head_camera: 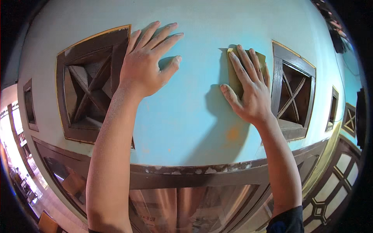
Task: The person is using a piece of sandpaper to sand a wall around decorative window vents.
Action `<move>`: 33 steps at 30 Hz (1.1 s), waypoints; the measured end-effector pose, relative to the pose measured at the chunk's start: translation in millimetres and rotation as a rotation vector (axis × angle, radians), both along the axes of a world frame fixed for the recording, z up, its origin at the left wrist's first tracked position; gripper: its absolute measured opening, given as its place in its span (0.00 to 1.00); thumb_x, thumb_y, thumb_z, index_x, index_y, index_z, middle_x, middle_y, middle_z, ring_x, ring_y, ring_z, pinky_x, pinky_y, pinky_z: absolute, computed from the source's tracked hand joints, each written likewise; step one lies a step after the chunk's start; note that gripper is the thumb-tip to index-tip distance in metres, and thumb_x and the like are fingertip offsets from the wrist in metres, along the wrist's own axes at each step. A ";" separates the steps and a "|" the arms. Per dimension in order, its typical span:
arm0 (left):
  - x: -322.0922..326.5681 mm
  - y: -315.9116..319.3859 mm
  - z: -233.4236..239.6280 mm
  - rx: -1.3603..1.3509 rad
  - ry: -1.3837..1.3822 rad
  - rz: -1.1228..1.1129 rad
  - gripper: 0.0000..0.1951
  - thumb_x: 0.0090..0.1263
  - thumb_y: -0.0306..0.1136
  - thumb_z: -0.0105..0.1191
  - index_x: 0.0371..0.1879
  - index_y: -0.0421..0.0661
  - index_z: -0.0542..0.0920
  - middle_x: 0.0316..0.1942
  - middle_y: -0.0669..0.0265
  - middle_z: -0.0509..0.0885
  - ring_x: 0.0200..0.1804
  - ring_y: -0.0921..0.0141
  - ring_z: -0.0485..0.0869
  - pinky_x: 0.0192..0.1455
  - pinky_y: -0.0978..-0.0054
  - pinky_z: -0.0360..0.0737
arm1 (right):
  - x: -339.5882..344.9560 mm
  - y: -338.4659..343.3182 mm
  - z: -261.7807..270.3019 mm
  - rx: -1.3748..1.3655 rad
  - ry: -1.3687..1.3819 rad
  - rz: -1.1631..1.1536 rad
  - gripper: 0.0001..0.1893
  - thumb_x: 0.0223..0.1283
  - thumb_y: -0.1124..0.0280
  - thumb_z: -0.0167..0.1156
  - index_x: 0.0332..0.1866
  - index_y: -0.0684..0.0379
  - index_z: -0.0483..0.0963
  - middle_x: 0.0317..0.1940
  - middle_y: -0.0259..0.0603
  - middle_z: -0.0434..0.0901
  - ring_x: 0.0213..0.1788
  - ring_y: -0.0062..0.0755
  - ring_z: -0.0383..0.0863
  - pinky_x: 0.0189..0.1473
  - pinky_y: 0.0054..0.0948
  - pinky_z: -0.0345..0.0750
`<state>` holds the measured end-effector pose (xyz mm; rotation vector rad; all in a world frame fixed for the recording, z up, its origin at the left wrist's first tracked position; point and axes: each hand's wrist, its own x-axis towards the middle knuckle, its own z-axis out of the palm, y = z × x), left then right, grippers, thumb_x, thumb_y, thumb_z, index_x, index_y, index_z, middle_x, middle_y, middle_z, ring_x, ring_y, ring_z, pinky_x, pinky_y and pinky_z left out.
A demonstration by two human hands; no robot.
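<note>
My right hand [252, 91] presses a sheet of sandpaper [235, 74] against the light blue painted wall [186, 116]. The sheet lies under the palm, and its edges stick out past the fingers. To the left, my left hand [148, 59] rests on the same wall with its fingers spread and nothing in it. Pale dust coats both hands and the left forearm. An orange patch [233, 133] marks the paint below my right hand, partly in the arm's shadow.
Dark wooden vents with crossed bars flank the hands, the left vent [87, 87] and the right vent [293, 99]. Below runs a brown window frame [198, 177] over glass panes [186, 206]. A panelled door [329, 186] stands at lower right; a chair [48, 222] at lower left.
</note>
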<state>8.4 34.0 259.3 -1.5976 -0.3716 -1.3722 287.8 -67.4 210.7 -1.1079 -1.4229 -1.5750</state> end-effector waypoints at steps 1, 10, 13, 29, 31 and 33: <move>0.0 -1.0 0.1 0.004 -0.002 -0.005 0.25 0.78 0.47 0.57 0.74 0.63 0.78 0.79 0.77 0.73 0.83 0.64 0.64 0.87 0.51 0.54 | 0.3 0.6 1.7 0.004 -0.002 -0.005 0.40 0.70 0.40 0.59 0.84 0.41 0.63 0.86 0.35 0.59 0.88 0.46 0.53 0.85 0.62 0.44; 0.4 -4.4 0.2 -0.014 0.008 -0.025 0.24 0.77 0.46 0.57 0.72 0.61 0.80 0.79 0.77 0.74 0.83 0.63 0.65 0.86 0.51 0.56 | -15.3 18.6 6.2 0.166 0.259 0.052 0.37 0.74 0.43 0.55 0.83 0.49 0.65 0.85 0.41 0.60 0.88 0.49 0.51 0.84 0.65 0.41; -1.5 -5.0 -0.4 -0.017 -0.003 -0.007 0.25 0.77 0.46 0.57 0.72 0.61 0.79 0.79 0.76 0.73 0.83 0.63 0.64 0.87 0.51 0.56 | -26.6 27.9 6.0 0.207 0.343 0.068 0.38 0.75 0.43 0.53 0.84 0.49 0.63 0.85 0.44 0.60 0.89 0.51 0.50 0.83 0.69 0.39; 1.9 -3.0 0.1 -0.008 -0.004 0.010 0.25 0.77 0.45 0.56 0.73 0.64 0.78 0.79 0.77 0.73 0.83 0.64 0.64 0.87 0.50 0.55 | -21.4 23.3 -5.1 0.204 0.333 0.067 0.37 0.71 0.48 0.54 0.83 0.51 0.65 0.85 0.44 0.60 0.87 0.52 0.53 0.83 0.69 0.39; 0.6 -2.0 -0.9 -0.003 -0.016 0.025 0.25 0.77 0.45 0.56 0.74 0.64 0.78 0.79 0.77 0.73 0.84 0.65 0.64 0.87 0.50 0.55 | -20.7 17.4 -14.7 0.177 0.302 0.075 0.37 0.70 0.48 0.55 0.82 0.51 0.66 0.85 0.44 0.60 0.87 0.52 0.54 0.83 0.68 0.39; -0.5 -0.8 -0.4 0.002 -0.015 0.037 0.25 0.77 0.46 0.56 0.74 0.64 0.78 0.79 0.78 0.73 0.84 0.65 0.64 0.87 0.50 0.55 | -22.8 9.3 -29.1 0.078 0.240 0.085 0.38 0.69 0.49 0.56 0.83 0.50 0.65 0.85 0.44 0.60 0.87 0.52 0.54 0.84 0.66 0.39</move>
